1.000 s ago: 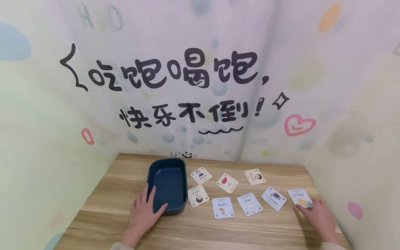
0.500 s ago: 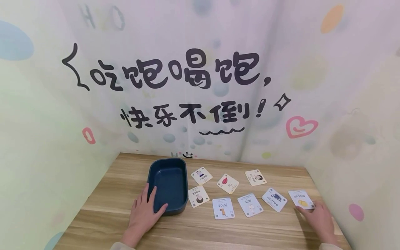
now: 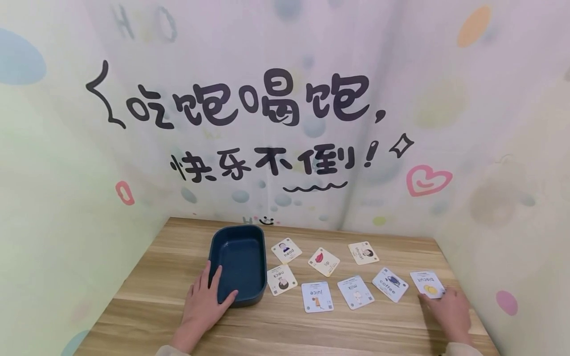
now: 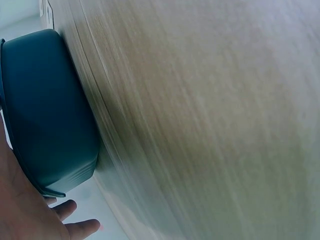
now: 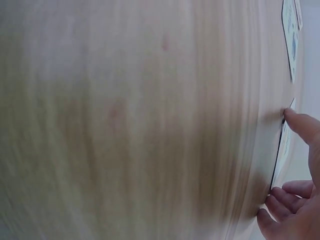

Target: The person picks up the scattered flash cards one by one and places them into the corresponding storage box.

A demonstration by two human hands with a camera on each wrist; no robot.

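Right of the dark-blue rectangular tray (image 3: pixel 244 272) on the wood-grain table (image 3: pixel 276 333) come a cream square neck card (image 3: pixel 282 280), just beside it, and, farthest, a pale-blue square biscuit card (image 3: pixel 426 284) at the right hand (image 3: pixel 450 307).

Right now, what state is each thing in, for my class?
Blue box: upright, uncovered
Head card: face up
Neck card: face up
Lip card: face up
Throat card: face up
Juice card: face up
Milk card: face up
Coffee card: face up
Biscuit card: face up
Left hand: touching the box
Right hand: holding the biscuit card's edges
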